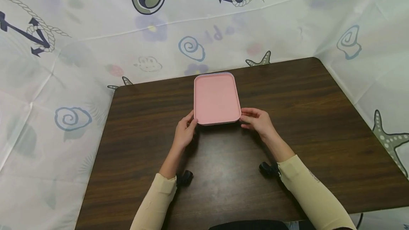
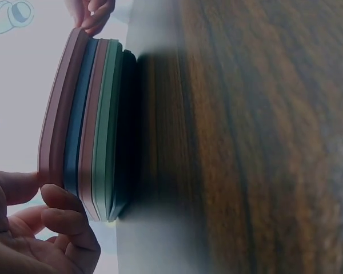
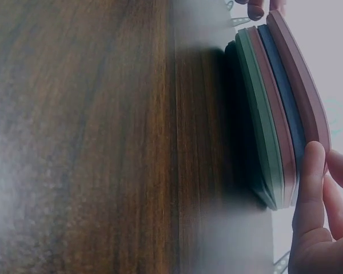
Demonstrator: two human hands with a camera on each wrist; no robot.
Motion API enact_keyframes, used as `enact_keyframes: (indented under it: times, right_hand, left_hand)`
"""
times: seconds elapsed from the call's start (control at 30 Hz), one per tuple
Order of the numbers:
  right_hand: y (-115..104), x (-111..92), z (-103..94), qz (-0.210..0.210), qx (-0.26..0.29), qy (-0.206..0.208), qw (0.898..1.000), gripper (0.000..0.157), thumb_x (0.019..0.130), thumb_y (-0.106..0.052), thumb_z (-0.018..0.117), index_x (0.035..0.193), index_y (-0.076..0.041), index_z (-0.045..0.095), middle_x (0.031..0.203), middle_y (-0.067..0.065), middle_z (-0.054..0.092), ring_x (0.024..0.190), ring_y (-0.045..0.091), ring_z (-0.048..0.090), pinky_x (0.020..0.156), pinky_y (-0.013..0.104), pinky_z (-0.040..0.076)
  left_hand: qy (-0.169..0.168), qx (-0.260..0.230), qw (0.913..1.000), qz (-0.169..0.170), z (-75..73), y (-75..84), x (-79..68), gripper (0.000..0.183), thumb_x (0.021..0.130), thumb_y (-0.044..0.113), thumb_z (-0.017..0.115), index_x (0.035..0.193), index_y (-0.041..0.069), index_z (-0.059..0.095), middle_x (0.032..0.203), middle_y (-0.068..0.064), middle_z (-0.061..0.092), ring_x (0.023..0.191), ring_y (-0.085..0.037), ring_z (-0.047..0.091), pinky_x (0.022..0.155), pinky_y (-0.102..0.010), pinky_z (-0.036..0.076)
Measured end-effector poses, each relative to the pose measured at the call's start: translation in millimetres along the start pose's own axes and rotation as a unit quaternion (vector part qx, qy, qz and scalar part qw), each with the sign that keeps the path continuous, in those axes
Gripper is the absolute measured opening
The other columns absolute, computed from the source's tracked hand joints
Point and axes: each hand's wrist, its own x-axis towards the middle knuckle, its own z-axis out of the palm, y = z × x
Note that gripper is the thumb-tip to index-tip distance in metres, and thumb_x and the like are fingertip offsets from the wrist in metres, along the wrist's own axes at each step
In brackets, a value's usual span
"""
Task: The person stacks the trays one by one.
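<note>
A pink rectangular tray with rounded corners lies at the top of a stack near the table's far edge. Below it, the left wrist view shows a blue tray, another pink tray and a green tray; whether the dark band under the green one is another tray or a shadow, I cannot tell. My left hand pinches the top pink tray at its near left corner, thumb by the rim and fingers at the side. At the near right corner, my right hand pinches the same tray between thumb and fingers.
The stack stands on a dark wood-grain table. A patterned white cloth hangs behind and beside the table. Black wrist devices sit below both hands, near the light sleeves.
</note>
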Motion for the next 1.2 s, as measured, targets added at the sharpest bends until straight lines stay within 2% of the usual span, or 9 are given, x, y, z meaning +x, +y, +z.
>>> enact_keyframes:
  times: [0.37,0.67,1.2]
  right_hand:
    - [-0.4,5.5,1.6,-0.001,-0.015,0.007,1.0,0.041,0.087,-0.002,0.067,0.125,0.006,0.056,0.103,0.013,0.061,0.086,0.02,0.068,0.071,0.033,0.056]
    - [-2.8,8.1,4.1,0.0,-0.015,0.017,1.0,0.04,0.087,-0.001,0.067,0.125,0.005,0.057,0.098,0.008,0.062,0.082,0.017,0.068,0.07,0.032,0.056]
    - [3.3,11.0,0.2,-0.011,0.006,0.004,1.0,0.042,0.086,0.005,0.065,0.127,0.007,0.054,0.093,0.007,0.061,0.077,0.013,0.068,0.068,0.031,0.056]
  left_hand:
    - [0.001,0.028,0.9996,0.01,1.4,-4.8,4.9,0.045,0.098,0.022,0.054,0.141,0.013,0.049,0.087,-0.011,0.059,0.054,-0.011,0.052,0.055,-0.028,0.045]
    - [0.003,0.023,0.9997,0.004,1.0,-3.5,8.4,0.044,0.098,0.022,0.054,0.141,0.014,0.049,0.085,-0.016,0.062,0.055,-0.013,0.052,0.054,-0.028,0.044]
    - [-0.002,0.002,0.9998,0.018,5.2,-13.0,11.9,0.046,0.098,0.025,0.054,0.142,0.016,0.047,0.073,-0.004,0.051,0.051,-0.011,0.048,0.049,-0.026,0.04]
